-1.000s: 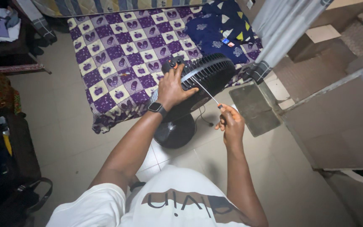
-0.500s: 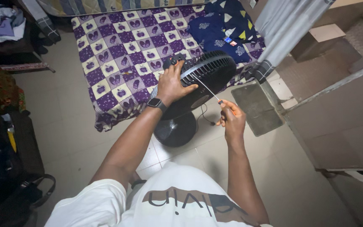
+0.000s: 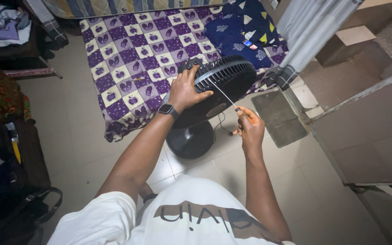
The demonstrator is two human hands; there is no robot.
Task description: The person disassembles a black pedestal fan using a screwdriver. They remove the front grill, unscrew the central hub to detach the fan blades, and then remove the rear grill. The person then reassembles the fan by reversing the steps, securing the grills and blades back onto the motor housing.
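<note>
- Black round plastic pedestal fan (image 3: pixel 223 88) stands on the tiled floor, just beside the edge of the purple-and-white patterned bedspread (image 3: pixel 128 68). Head is tipped back, grille faces up towards the camera; round black base (image 3: pixel 190 139) sits below it, nearer the person.
- Left hand (image 3: pixel 184 90) lies flat on the near-left rim of the grille, fingers spread over the ribs, thumb on the rim. It is pressing or steadying, not closed around anything. Black wristwatch (image 3: pixel 168 110) on that wrist.
- Right hand (image 3: pixel 249 127) is clenched around the orange handle of a thin metal-shafted screwdriver (image 3: pixel 225 96). Only a sliver of handle shows past the fingers.
- Key relation: shaft runs diagonally, from the right hand at lower right up and left to the grille. Tip lands on the ribs near the upper middle, just beside the left fingertips. Long axis lies shallow across the grille face, not square to it.
- Cannot tell if the tip sits in a screw head; too small.
- Right hand is off the fan, past its lower-right rim; the left hand is the one on it.
- Around: dark blue patterned cloth (image 3: pixel 246 31) on the bed behind the fan, grey floor mat (image 3: pixel 277 118) right of the base, thin black cable (image 3: pixel 223 127) trailing beside the base.
</note>
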